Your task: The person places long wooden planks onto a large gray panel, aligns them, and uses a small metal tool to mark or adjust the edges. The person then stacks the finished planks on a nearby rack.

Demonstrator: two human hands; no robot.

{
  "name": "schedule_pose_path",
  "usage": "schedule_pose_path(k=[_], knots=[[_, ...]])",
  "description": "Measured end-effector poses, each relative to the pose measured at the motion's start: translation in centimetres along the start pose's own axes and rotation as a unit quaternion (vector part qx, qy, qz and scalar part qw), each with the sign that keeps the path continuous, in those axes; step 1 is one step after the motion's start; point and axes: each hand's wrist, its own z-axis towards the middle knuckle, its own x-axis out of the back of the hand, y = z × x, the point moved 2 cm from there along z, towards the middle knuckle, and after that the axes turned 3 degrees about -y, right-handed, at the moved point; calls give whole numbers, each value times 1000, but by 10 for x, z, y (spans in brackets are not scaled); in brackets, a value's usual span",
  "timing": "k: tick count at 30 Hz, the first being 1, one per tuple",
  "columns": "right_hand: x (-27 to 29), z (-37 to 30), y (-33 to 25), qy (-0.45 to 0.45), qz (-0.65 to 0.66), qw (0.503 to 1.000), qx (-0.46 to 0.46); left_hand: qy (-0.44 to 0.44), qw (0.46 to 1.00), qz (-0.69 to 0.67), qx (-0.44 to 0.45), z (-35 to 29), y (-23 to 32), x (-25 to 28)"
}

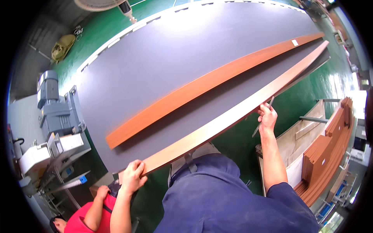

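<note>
While left hand (pixel 133 175) grips wooden strip (pixel 237 112) end, right hand (pixel 267 117) pinches metal tool (pixel 263 116)

Green shop floor (pixel 116 27), grey table (pixel 163 50)

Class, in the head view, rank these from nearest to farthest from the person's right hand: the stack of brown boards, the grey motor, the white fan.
From the right hand:
1. Stack of brown boards, lower right, on a cart.
2. Grey motor, far left, past the table.
3. White fan, top left edge.
</note>
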Motion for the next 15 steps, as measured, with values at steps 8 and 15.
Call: schedule_pose_path(k=[8, 15], knots=[[-6, 0, 2, 113, 8, 993, 38, -221, 896, -331, 196, -1, -30, 20], [-20, 5, 3, 62, 71, 995, -31, -163, 947, -204, 186, 1, -35, 24]])
